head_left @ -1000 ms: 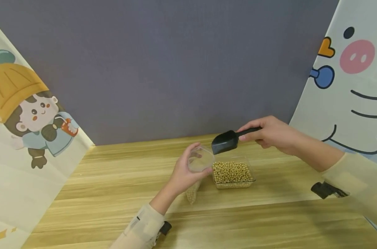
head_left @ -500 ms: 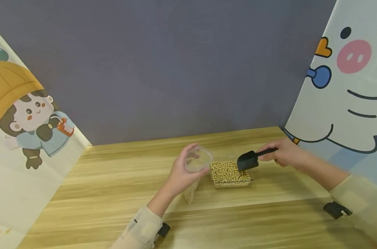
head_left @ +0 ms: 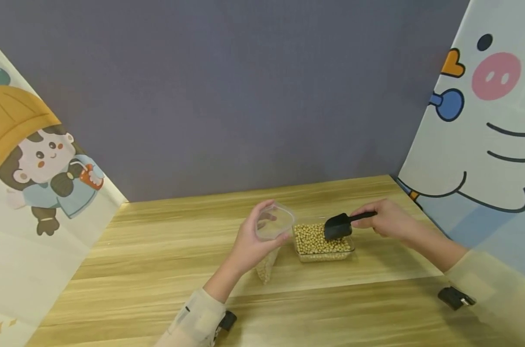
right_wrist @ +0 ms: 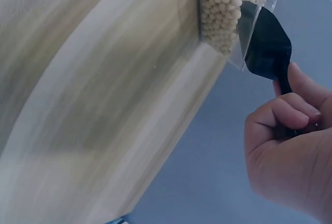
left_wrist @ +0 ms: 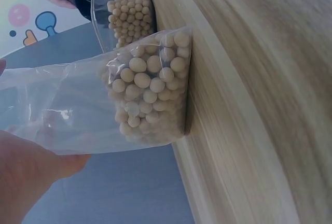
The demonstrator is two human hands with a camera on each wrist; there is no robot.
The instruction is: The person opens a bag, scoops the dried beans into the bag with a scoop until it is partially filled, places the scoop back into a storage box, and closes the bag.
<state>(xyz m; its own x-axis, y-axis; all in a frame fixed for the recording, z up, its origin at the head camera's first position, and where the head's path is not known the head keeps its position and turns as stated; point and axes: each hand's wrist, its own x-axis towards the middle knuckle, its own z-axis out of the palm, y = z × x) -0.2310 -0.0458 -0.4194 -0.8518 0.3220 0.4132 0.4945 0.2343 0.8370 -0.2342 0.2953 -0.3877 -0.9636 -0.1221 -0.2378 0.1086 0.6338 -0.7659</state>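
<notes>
My left hand (head_left: 247, 243) grips a clear plastic bag (left_wrist: 148, 89) near its top, fingers and thumb spread round its wide mouth. Yellowish soybeans fill the lower part of the bag, whose bottom is at the wooden table. In my right hand (head_left: 388, 219) is the handle of a black scoop (head_left: 338, 226). The scoop's blade dips over the right side of a clear rectangular container (head_left: 325, 259), its front edge among the loose soybeans (head_left: 310, 237). In the right wrist view, fingers curl round the handle and the blade shows partly through the container's wall.
The container stands just right of the bag on the wood-grain table (head_left: 167, 250). A dark grey panel (head_left: 245, 96) rises behind the table. Cartoon-printed panels flank it, one on the left (head_left: 10, 260) and one on the right (head_left: 483, 159).
My right hand has brought the scoop from beside the bag's mouth rightward and down into the container's soybeans, then slightly left. My left hand keeps holding the bag almost in place.
</notes>
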